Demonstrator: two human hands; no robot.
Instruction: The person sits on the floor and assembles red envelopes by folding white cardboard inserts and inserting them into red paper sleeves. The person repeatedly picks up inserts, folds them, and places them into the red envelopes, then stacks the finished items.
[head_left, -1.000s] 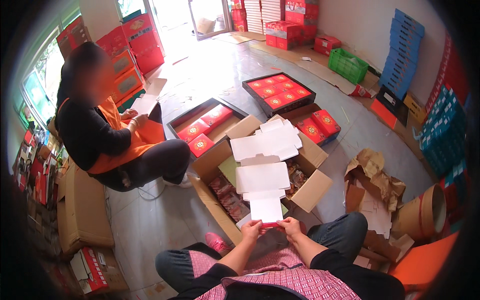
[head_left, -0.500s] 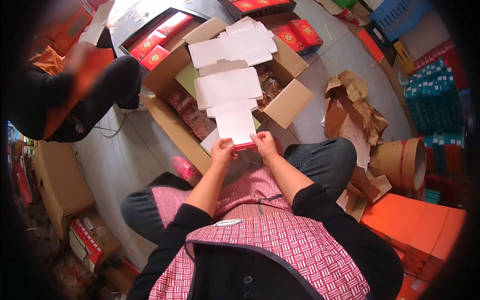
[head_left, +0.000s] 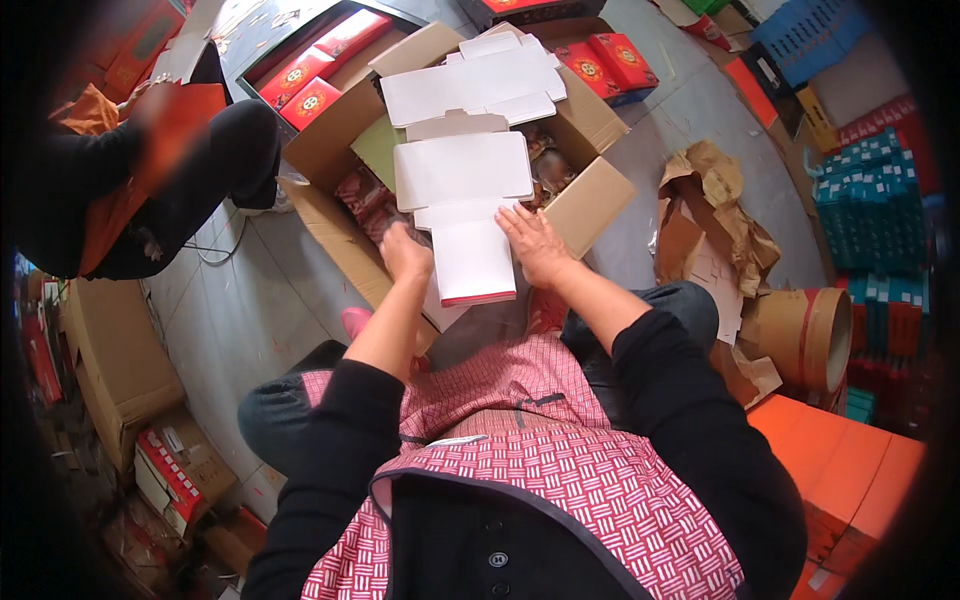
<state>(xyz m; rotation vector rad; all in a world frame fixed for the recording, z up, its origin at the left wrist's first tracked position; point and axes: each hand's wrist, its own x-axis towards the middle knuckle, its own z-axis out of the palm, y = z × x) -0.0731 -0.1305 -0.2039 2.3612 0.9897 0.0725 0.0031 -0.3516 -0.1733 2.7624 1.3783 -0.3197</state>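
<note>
The white box blank (head_left: 472, 225) lay over the open carton (head_left: 325, 230), likely for support. Your left hand (head_left: 407, 257) was curled beside it — grip unclear — while your right hand (head_left: 537, 245), fingers extended and grasping nothing, apparently steadied its right edge.

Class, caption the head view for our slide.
Bare left hand and right hand at either side of an unfolded white cardboard box blank, laid over an open brown cardboard carton.

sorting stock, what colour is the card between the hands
White card with a red near edge, best seen in the head view.
</note>
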